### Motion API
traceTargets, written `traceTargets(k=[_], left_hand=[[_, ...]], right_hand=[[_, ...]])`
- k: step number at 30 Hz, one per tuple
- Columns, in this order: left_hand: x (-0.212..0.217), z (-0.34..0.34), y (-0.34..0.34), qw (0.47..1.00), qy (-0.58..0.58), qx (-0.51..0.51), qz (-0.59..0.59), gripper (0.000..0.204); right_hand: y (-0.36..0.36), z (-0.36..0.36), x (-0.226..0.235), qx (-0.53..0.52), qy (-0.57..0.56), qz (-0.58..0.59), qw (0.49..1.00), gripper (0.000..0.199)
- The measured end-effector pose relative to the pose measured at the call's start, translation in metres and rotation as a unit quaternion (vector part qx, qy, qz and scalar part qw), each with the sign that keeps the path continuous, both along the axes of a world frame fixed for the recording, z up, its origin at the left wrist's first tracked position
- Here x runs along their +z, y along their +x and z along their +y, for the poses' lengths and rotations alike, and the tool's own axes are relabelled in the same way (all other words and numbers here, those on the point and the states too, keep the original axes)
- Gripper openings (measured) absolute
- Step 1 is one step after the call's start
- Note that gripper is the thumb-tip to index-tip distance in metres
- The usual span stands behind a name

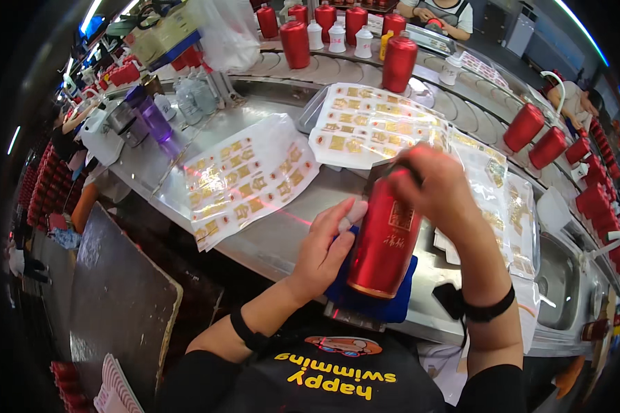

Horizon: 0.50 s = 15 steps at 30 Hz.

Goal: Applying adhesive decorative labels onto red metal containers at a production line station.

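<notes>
A glossy red bottle [384, 248] with gold print leans over a folded blue cloth [401, 296] at the front of the steel bench. My right hand [437, 182] is closed around its upper end, where something dark shows between the fingers; the neck is mostly hidden. My left hand [327, 244] is beside the bottle's left side, its fingers stretched and white covers on some fingertips. Whether those fingertips touch the bottle I cannot tell. Left of the hands lies a sheet of gold stickers [244, 175]; another sticker sheet [375, 120] rests beyond the bottle.
More sticker sheets [492, 196] lie to the right, before a steel sink [558, 279]. A conveyor [337, 63] carrying red bottles [295, 45] and white bottles [337, 36] curves behind. A purple cup [155, 120] stands at left. Co-workers sit across the line.
</notes>
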<state>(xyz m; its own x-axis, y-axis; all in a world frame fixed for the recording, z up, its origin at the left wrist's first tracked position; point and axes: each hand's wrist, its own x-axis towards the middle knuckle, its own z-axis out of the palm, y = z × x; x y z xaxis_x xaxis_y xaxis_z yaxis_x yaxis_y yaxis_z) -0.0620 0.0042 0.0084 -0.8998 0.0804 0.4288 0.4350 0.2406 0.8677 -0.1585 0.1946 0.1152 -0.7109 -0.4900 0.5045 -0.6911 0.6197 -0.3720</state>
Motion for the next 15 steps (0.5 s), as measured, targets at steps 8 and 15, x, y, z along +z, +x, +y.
traceTargets(k=[8, 15], left_hand=[[-0.001, 0.017, -0.065, 0.944, 0.217, -0.121, -0.219, 0.051], [0.016, 0.019, -0.119, 0.820, 0.329, -0.249, -0.396, 0.039]], right_hand=[[0.019, 0.030, -0.016, -0.053, -0.025, 0.093, 0.994, 0.021], [0.071, 0.026, -0.016, 0.137, -0.069, -0.176, 0.972, 0.024]])
